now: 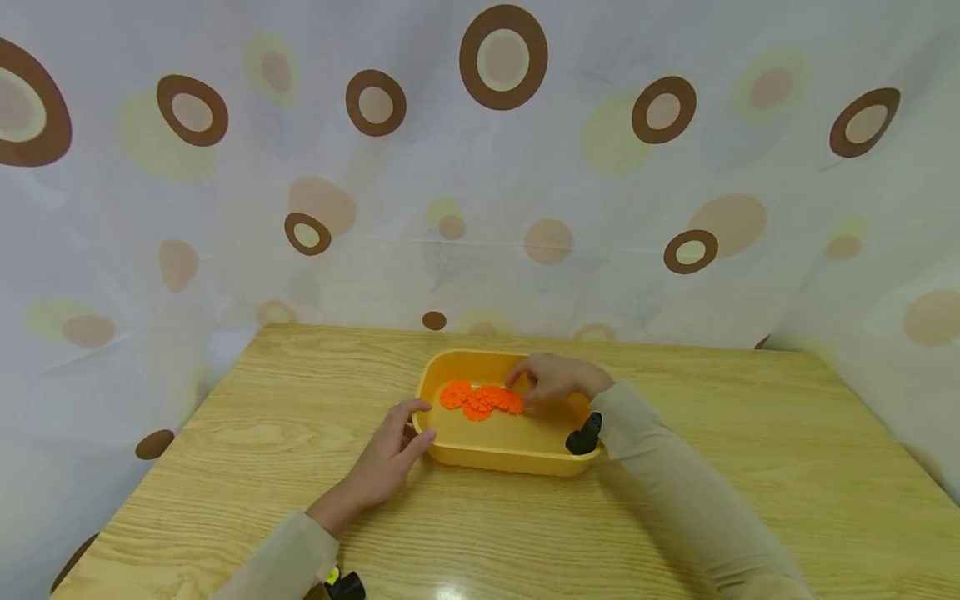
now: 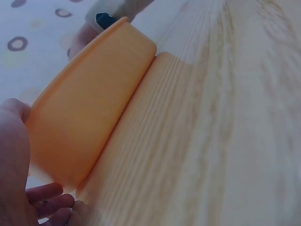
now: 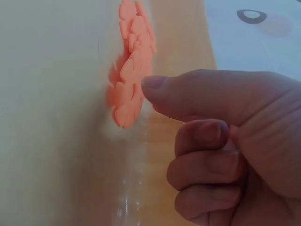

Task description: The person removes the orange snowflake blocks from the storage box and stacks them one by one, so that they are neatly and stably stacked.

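Orange notched discs (image 1: 480, 400) lie in an overlapping cluster on the floor of a shallow yellow plastic tray (image 1: 502, 461). My left hand (image 1: 390, 450) holds the tray's left end, with index finger and thumb over the rim; in the left wrist view the other fingers bend near the base of its wall. Inside the tray, my right hand (image 1: 558, 377) reaches to the right end of the cluster. Its thumb (image 3: 160, 87) overlaps the discs' edge in the right wrist view, and several fingers curl below. The index finger is hidden there, so I cannot tell whether a disc is pinched.
The tray stands on a wood-grain table (image 1: 262, 442). A white cloth (image 1: 480, 183) with brown and yellow circles hangs behind the table and at both sides. Black devices are worn at the right wrist (image 1: 585, 435) and left wrist (image 1: 345, 585), by the beige sleeves.
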Action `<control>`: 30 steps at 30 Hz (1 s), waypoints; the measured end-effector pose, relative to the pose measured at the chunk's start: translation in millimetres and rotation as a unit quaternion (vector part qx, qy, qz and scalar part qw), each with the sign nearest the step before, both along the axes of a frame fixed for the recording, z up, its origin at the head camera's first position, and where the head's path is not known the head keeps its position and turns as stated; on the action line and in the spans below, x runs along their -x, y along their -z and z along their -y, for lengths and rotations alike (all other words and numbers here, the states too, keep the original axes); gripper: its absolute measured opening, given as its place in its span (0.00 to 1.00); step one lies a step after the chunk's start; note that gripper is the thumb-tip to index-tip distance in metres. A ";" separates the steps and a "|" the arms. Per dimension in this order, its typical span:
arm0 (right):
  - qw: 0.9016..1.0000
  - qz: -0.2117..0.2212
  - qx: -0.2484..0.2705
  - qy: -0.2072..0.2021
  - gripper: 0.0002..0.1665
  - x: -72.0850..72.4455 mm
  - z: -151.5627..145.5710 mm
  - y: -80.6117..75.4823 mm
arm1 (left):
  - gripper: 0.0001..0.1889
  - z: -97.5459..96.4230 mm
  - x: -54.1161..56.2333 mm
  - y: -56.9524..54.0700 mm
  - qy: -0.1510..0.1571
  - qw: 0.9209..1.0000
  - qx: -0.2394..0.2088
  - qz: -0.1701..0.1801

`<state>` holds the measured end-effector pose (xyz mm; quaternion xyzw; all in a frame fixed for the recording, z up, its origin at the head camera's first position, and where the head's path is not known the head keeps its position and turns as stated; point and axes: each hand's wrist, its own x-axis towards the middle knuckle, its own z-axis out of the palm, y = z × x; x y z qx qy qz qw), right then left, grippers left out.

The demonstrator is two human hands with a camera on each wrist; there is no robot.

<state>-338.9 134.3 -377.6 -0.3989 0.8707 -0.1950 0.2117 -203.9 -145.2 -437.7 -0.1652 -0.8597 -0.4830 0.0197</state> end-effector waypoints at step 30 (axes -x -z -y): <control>0.996 -0.076 -0.039 0.009 0.23 -4.8 8.5 13.2 | 0.20 1.3 0.8 0.3 -0.001 1.000 0.015 -0.006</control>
